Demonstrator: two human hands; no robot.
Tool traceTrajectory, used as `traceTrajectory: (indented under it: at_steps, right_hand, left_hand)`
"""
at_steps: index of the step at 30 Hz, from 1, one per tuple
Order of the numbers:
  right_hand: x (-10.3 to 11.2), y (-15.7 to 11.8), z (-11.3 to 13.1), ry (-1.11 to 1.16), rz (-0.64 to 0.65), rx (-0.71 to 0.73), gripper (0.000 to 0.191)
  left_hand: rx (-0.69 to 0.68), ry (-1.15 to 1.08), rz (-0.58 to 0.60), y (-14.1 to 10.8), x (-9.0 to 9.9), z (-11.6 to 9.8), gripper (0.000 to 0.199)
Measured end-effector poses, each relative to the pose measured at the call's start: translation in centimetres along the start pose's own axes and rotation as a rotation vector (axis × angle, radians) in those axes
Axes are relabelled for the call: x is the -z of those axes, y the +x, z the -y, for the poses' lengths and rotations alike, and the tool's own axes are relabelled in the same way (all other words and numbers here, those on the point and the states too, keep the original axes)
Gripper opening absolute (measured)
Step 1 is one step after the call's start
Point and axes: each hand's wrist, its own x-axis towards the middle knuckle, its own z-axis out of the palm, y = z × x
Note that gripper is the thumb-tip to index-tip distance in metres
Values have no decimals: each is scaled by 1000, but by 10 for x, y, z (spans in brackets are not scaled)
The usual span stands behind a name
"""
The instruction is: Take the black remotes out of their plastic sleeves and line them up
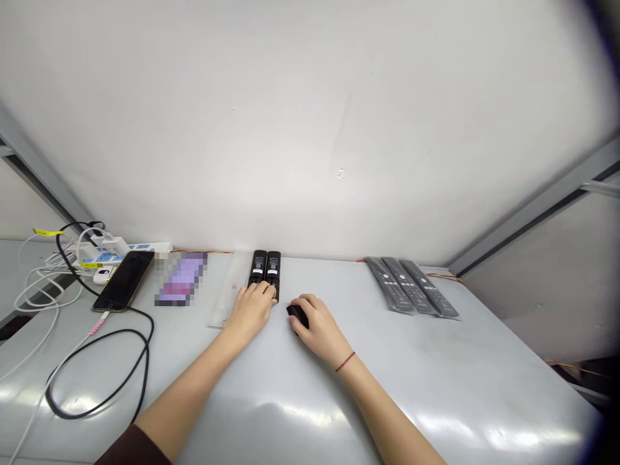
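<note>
On the table, left hand touching black remotes

1. No word, brand or number can be read clearly anywhere in this view; the marks are too small.
2. Left of the black phone, yellow tags hang on the cables, but their print cannot be read.
3. Just beside the phone, the white plug device shows one dark mark, also not readable.
4. Right of the phone, the pixelated panel is blurred.
5. Farther right, the black remote controls and wrapped grey remote controls have button signs too small to read.
</note>
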Motion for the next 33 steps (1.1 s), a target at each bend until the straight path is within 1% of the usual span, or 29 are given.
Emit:
traceTrajectory:
  at_steps: [3, 8, 10, 13, 15, 17, 19, 21, 23, 26, 30, 33]
  right_hand:
    - [0, -1, 1, 5, 3, 21, 23]
    - [1, -2, 3, 0, 32, 16, 27]
    - [3, -2, 4, -3, 52, 17, 32]
    - [7, -3, 7, -10, 113, 33, 44]
    - [10, -4, 9, -16, 156, 50, 51]
    - [11, -5, 11, -19, 176, 65, 53]
    - [11, -6, 11, -19, 177, 73, 53]
    - [10, -5, 11, -15, 164, 75, 49]
    - [9, -5, 12, -11, 155, 76, 41]
    - [8, -4, 16, -14, 140, 95, 31]
    - [5, -5, 21, -10, 127, 169, 34]
    - [3, -6, 24, -11, 120, 199, 36]
  left_hand:
    - [8, 12, -13, -1, -1, -2, 17]
    - [-5, 7, -11, 0, -1, -4, 17]
    - [-9, -8, -13, -1, 3, -2, 19]
    - [22, -26, -14, -6, 18, 5, 26]
    - [69, -31, 30, -12, 32, 12, 30]
    - [117, -45, 116, -19, 46, 19, 30]
    - [150, -60, 212, -26, 56, 24, 32]
    - [168, -61, 298, -30, 62, 26, 37]
    - [174, -52, 357, -32, 63, 25, 39]
    - [164, -43, 376, -32, 59, 23, 38]
    - [127, -53, 347, -33, 52, 22, 38]
    - [118, -58, 323, -33, 49, 21, 38]
